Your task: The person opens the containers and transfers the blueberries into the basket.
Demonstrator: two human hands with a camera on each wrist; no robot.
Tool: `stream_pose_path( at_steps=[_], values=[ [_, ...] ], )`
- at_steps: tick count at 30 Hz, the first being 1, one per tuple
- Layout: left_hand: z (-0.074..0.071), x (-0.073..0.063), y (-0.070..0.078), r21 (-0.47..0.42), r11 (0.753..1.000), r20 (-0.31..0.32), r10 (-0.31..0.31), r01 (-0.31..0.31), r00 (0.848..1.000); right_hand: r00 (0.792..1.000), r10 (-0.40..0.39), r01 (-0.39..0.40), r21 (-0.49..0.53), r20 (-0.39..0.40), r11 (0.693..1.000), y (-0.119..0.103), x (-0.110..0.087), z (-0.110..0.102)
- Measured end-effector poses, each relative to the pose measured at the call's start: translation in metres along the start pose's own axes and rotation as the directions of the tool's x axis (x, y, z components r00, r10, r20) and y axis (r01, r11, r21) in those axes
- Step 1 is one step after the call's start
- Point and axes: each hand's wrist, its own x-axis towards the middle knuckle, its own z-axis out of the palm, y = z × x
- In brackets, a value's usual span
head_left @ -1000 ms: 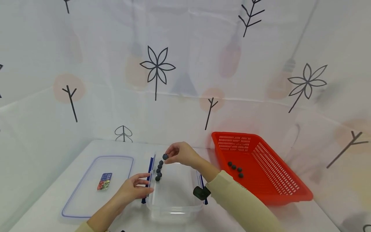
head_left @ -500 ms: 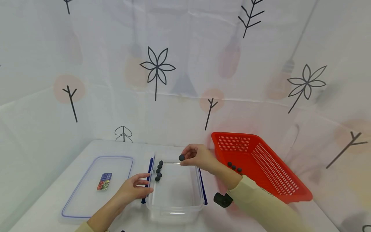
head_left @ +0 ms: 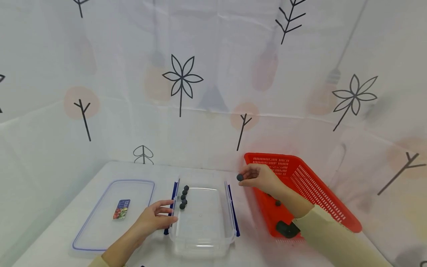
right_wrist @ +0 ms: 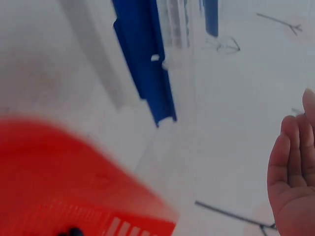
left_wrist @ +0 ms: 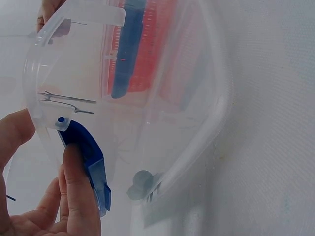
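Observation:
My left hand (head_left: 156, 217) grips the left side of a clear plastic storage container (head_left: 200, 240), thumb at the rim and fingers against a blue latch (left_wrist: 86, 152). Along the container's left inner wall lie several dark round blueberries (head_left: 183, 197) in a row. To the right of the container, my right hand (head_left: 261, 180) pinches one blueberry (head_left: 240, 177) between thumb and fingertips, raised by the left edge of a red basket (head_left: 328, 189). A blueberry (head_left: 278, 203) shows in that basket, partly shaded by the right forearm. The right wrist view shows only part of my right hand (right_wrist: 295, 172).
A clear lid (head_left: 96, 230) with a violet edge and a fruit label (head_left: 121, 209) lies at the left. Blue latches (head_left: 234, 211) hang along the container's right side. A printed white cloth (head_left: 200, 141) stands behind the table.
My right hand has carried its blueberry rightward from the far end of the row, past the container's right side, to the red basket's edge. The left hand has stayed on the container.

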Motion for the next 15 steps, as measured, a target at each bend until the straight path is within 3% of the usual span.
stream_pose_path(
  at_steps=[9,15],
  values=[
    [0.001,0.001,-0.001,0.001,1.0,0.002,-0.001,0.001,1.0,0.997,0.074,-0.075,-0.035,-0.02,0.997,0.034,-0.011,-0.046],
    [0.0,0.0,0.0,0.001,1.0,0.001,-0.002,0.002,1.0,0.996,0.082,-0.085,-0.093,-0.028,0.992,0.058,-0.013,-0.073]
  ],
)
